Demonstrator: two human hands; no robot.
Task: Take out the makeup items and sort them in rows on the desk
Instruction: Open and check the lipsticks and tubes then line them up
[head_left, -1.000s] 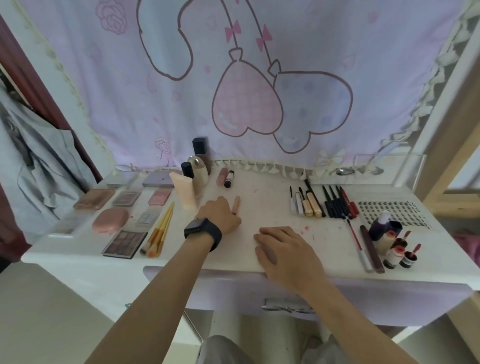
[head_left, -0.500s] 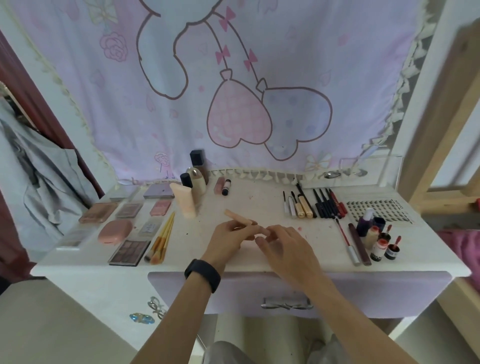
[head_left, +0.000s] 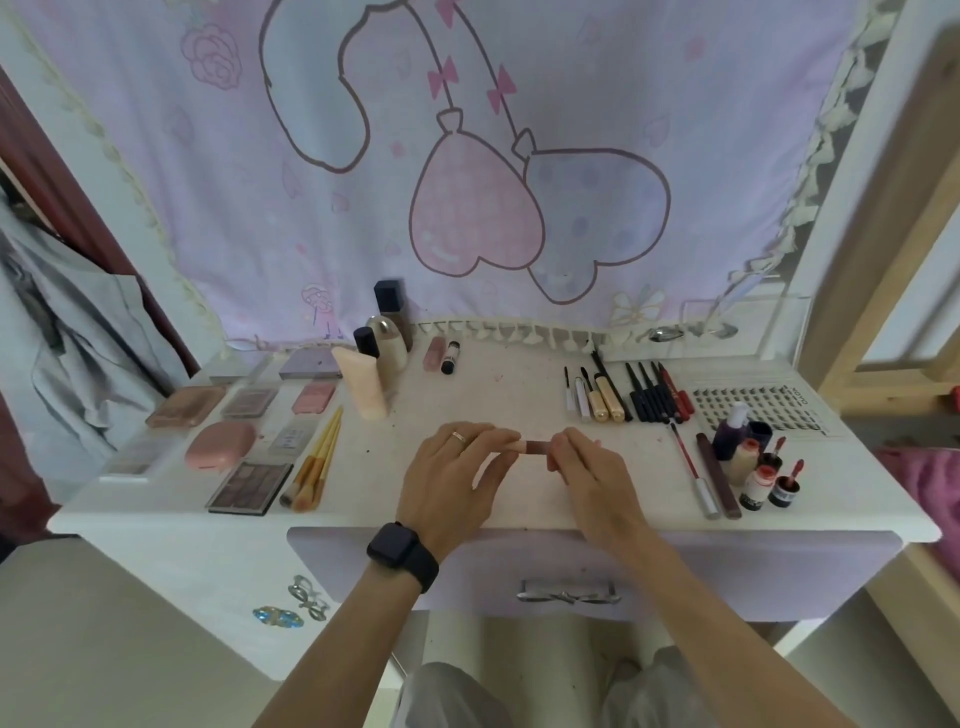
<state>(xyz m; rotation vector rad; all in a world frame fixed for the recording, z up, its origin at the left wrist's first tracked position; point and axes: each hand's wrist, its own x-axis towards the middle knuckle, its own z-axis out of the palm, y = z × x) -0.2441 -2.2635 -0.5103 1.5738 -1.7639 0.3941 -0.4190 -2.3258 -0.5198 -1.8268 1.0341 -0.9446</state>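
My left hand (head_left: 457, 467) and my right hand (head_left: 587, 467) hold a small pink lip tube (head_left: 535, 447) between them, one end in each set of fingertips, just above the middle of the white desk (head_left: 509, 405). Palettes and compacts (head_left: 249, 402) lie in rows at the left, with a bundle of brushes (head_left: 314, 462) beside them. Bottles and a cream tube (head_left: 363, 387) stand at the back. Two lip tubes (head_left: 441, 354) lie behind my hands. Pencils and mascaras (head_left: 628, 397) form a row at the right.
Small bottles and pots (head_left: 753, 467) crowd the desk's right front, behind them a lash card (head_left: 758, 408). Two long pens (head_left: 709, 480) lie near the front edge. A shut drawer (head_left: 569, 590) sits below. A pink printed curtain (head_left: 467, 182) hangs behind.
My left hand lifted the pink tube from the desk and brought it toward me. My right hand left the desk edge and took the tube's other end.
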